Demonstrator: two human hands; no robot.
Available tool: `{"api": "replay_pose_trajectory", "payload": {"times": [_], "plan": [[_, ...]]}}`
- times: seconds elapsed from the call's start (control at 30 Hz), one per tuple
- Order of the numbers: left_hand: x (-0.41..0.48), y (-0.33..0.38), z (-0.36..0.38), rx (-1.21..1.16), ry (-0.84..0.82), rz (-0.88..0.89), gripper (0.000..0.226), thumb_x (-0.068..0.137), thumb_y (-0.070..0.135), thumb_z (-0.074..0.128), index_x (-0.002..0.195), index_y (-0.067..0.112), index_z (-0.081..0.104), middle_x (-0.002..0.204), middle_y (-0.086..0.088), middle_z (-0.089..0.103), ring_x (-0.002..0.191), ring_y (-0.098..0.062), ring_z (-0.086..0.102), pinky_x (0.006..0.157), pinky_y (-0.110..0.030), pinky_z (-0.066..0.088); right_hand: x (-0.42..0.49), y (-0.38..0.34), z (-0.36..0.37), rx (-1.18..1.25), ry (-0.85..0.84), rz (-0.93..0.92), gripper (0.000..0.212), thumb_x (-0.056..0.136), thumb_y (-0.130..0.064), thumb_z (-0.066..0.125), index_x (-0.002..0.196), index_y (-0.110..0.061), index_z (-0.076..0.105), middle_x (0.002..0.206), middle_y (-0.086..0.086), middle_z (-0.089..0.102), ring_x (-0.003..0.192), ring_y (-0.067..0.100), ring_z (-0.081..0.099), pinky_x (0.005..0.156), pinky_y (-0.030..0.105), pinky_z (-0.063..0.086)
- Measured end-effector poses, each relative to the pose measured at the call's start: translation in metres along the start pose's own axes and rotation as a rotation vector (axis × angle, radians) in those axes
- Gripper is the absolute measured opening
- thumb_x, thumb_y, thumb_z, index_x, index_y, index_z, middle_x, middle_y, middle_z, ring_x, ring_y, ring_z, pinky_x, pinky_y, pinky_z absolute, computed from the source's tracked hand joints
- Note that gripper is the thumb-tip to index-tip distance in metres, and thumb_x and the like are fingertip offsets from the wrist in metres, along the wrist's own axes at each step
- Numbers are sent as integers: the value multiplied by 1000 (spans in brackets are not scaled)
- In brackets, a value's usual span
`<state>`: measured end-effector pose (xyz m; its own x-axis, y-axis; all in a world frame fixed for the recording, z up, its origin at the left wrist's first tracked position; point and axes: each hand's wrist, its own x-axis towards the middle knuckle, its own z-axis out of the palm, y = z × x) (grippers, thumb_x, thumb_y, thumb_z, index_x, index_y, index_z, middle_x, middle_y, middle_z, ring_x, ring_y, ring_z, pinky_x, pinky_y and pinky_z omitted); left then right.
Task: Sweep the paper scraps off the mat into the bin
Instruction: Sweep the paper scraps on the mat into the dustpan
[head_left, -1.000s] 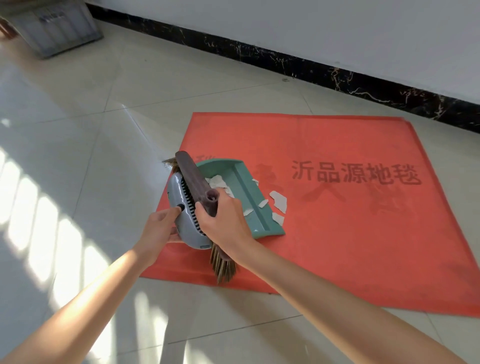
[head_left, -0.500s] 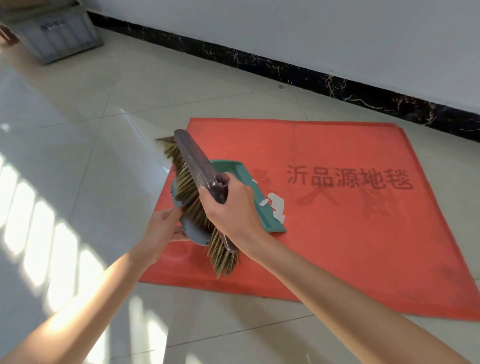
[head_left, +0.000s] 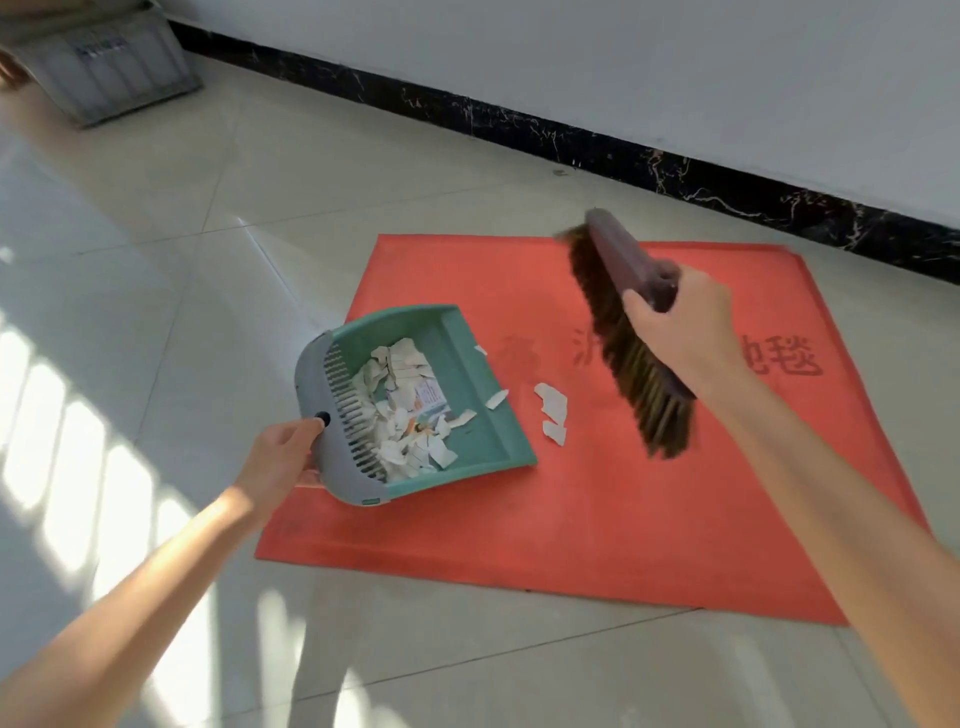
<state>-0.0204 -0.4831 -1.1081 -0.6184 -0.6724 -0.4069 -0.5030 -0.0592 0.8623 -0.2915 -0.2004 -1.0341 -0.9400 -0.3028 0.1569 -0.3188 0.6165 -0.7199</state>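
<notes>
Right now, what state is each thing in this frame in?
Dustpan, front edge down on the mat.
Piled scraps, inside the dustpan.
Loose scraps, on the mat, just outside the dustpan's mouth.
Brush, tilted, seemingly raised off the mat, blurred.
Mat, flat on the floor tiles.
Left hand, holds the dustpan's grey back.
Right hand, grips the brush.

Your brush (head_left: 618, 332) was blurred, and your right hand (head_left: 680, 332) hid its handle. Together they covered part of the lettering on the mat (head_left: 571, 519). The dustpan (head_left: 478, 415) hid most fingers of your left hand (head_left: 283, 457). Print on the scraps (head_left: 410, 405) was too small to read. The top edge cut off the crate (head_left: 104, 67).
</notes>
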Motion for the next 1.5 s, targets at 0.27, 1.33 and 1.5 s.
{"api": "replay_pose_trajectory", "payload": {"times": [0.27,1.33,1.5], "plan": [[5,-9,-32,94,33,-76,29,101,16,44,87,5,67,70,-7,74,52,-18,70,45,-25,55,-47,65,44,-290,-19,37,28,86,-17,63,104,4,59,91,27,65,82,43,63,70,46,51],[2,6,21,84,-139,-36,29,102,25,46,91,12,70,76,-3,77,65,-22,73,53,-28,58,-28,37,27,-258,-9,-1,30,86,-22,64,104,2,62,89,25,66,83,41,63,66,40,46],[2,5,20,83,-120,-23,30,101,24,47,91,8,70,77,-5,77,66,-24,73,53,-29,58,-79,48,63,-123,-72,8,22,85,-18,66,98,-1,63,85,20,68,78,38,64,62,38,44]]}}
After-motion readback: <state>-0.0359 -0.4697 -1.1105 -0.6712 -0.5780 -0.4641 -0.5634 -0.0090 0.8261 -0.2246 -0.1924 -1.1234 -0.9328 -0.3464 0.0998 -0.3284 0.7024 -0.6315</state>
